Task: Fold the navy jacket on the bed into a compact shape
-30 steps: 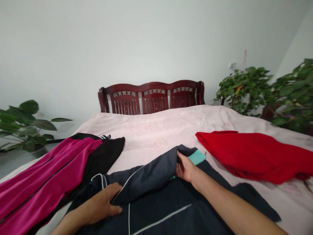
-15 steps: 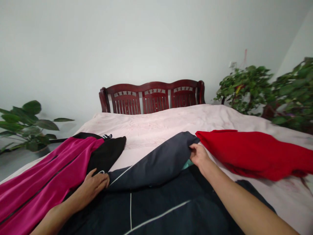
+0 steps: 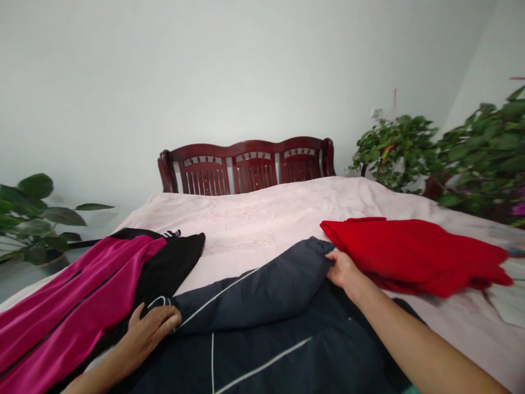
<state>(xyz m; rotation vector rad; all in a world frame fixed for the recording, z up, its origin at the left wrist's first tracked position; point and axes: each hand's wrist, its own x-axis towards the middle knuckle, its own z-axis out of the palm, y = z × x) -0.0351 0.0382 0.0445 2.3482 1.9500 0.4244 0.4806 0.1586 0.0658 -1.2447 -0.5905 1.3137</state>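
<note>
A dark navy jacket (image 3: 262, 355) with white piping lies on the bed in front of me, one of its sleeves (image 3: 266, 298) folded across the body. At the striped cuff, my left hand (image 3: 158, 324) is closed around the sleeve's end. My right hand (image 3: 343, 269) pinches the sleeve's upper end near the shoulder. Left of the jacket, partly under my left forearm, lies a magenta and black garment (image 3: 98, 290) with a dark zip line. A folded red garment (image 3: 414, 249) rests just beyond my right hand.
Pale pink bedding (image 3: 233, 219) covers the bed. A dark red wooden headboard (image 3: 252, 164) stands at the far side by the wall. Leafy plants flank the bed, one plant (image 3: 36, 219) at left and a larger plant (image 3: 394, 156) at right.
The raised sleeve has come down toward me and lies flatter over the jacket, with both hands still on it. The teal patch beside my right hand is now covered. My view has shifted slightly right.
</note>
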